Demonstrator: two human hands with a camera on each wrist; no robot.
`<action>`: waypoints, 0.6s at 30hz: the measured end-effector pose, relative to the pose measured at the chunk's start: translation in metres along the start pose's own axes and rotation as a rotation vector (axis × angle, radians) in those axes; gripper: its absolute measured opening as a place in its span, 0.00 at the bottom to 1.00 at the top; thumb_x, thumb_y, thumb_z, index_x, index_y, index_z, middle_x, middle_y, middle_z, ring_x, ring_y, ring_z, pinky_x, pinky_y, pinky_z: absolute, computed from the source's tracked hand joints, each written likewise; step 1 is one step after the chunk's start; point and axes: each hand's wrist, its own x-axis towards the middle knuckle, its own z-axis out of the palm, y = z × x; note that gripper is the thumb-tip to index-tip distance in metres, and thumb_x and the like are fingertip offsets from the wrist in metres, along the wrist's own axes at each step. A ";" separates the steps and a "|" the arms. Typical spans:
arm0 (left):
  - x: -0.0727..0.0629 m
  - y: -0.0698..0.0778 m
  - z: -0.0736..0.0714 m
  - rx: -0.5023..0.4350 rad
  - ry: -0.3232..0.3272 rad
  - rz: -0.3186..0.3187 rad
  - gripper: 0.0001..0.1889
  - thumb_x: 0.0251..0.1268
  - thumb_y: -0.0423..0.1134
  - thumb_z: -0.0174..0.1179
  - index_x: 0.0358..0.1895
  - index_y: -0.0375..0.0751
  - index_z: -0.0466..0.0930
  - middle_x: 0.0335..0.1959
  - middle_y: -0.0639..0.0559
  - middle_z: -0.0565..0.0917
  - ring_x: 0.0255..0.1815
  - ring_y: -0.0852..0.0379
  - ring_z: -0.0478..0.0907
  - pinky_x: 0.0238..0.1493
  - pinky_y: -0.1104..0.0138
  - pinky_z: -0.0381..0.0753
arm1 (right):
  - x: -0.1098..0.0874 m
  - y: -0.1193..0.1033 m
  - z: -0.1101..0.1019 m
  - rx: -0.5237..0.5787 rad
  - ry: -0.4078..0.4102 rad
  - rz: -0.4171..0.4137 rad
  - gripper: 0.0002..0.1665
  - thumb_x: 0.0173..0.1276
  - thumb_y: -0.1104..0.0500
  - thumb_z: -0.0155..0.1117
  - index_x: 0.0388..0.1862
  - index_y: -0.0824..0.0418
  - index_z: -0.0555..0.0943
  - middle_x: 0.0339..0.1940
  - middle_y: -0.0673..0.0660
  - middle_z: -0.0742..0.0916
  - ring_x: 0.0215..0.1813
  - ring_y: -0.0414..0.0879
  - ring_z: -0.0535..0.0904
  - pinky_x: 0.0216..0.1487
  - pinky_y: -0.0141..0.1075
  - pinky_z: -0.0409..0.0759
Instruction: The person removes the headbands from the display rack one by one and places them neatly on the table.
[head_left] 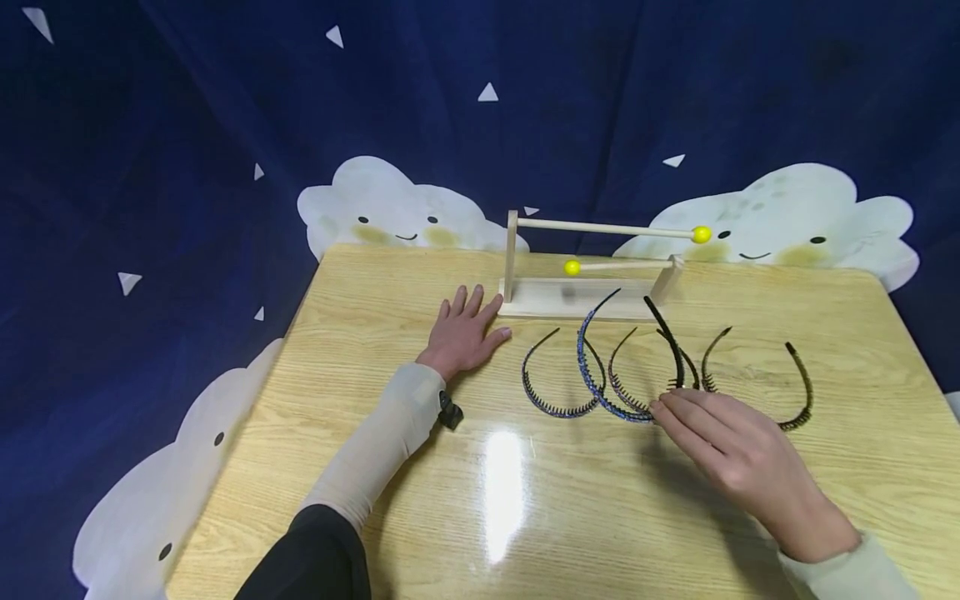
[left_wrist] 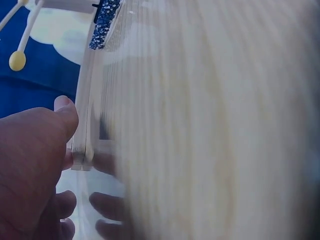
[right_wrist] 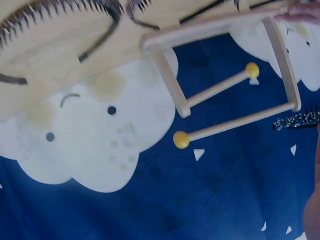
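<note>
My right hand (head_left: pixel 738 458) pinches a blue glittery toothed headband (head_left: pixel 582 354) at its curved middle, both ends pointing toward the back. In the right wrist view, part of this headband (right_wrist: pixel 297 120) shows at the right edge. My left hand (head_left: pixel 463 335) lies with fingers spread on the table, its fingertips by the left end of a wooden rack (head_left: pixel 540 308). The rack has two posts, each with a rod tipped by a yellow ball: the upper ball (head_left: pixel 701 234) at right, the lower ball (head_left: pixel 572 267) at left. Both rods are bare.
On the wooden table (head_left: pixel 420 533), a blue headband (head_left: pixel 558 412) lies left of the held one. Another headband (head_left: pixel 617 385) lies partly behind it, and a dark one (head_left: pixel 807 396) lies at right, partly covered by my right hand. A dark blue cloud-print cloth (head_left: pixel 450 50) hangs behind.
</note>
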 end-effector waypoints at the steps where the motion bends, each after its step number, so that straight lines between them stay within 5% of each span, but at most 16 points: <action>1: 0.000 0.000 0.000 -0.001 0.000 -0.001 0.37 0.77 0.69 0.33 0.83 0.59 0.47 0.82 0.42 0.46 0.81 0.38 0.37 0.76 0.43 0.43 | -0.003 -0.001 0.000 0.000 -0.009 -0.007 0.18 0.79 0.70 0.48 0.39 0.76 0.86 0.40 0.67 0.88 0.35 0.59 0.85 0.38 0.46 0.79; 18: -0.001 -0.002 -0.003 -0.024 -0.011 -0.002 0.36 0.77 0.68 0.32 0.83 0.60 0.47 0.82 0.42 0.46 0.81 0.38 0.36 0.76 0.43 0.42 | -0.057 -0.027 0.007 -0.026 -0.230 -0.037 0.24 0.79 0.71 0.38 0.40 0.73 0.85 0.41 0.65 0.87 0.40 0.56 0.84 0.37 0.47 0.81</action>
